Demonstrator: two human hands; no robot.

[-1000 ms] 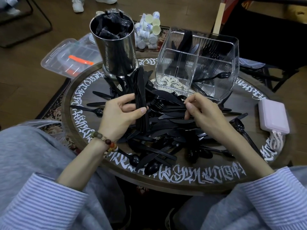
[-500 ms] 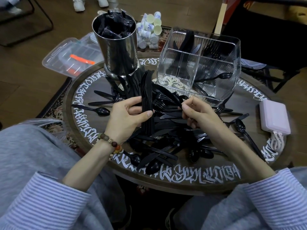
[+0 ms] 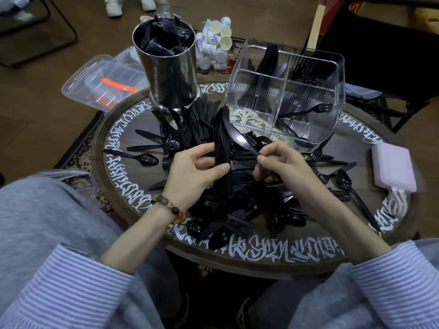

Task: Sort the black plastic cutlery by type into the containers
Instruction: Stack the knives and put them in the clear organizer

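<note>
The left hand [image 3: 194, 172] has its grip wrapped around a stack of black plastic knives [image 3: 222, 148], thumb across the front, the stack standing nearly upright over the middle of the round tabletop [image 3: 114, 148]. Just to its right, the right hand [image 3: 282, 167] pinches the handle of a single black knife [image 3: 237, 136], whose blade slants up and left until it meets the top of the stack.

Under both hands lies a loose pile of black cutlery [image 3: 237, 210], knives, forks and spoons mixed, spreading toward the near edge. One spoon [image 3: 140, 158] lies apart on the left, another spoon [image 3: 345, 182] on the right.

At the far left of the tabletop stands a steel canister [image 3: 168, 77] stuffed with black wrapped pieces. At the far right stands a clear divided container [image 3: 308, 74]; knives lean in its far left compartment, forks show dimly in the far right one, and a spoon rests in the near right one.

A pale pink power bank [image 3: 394, 167] lies at the right edge.
</note>
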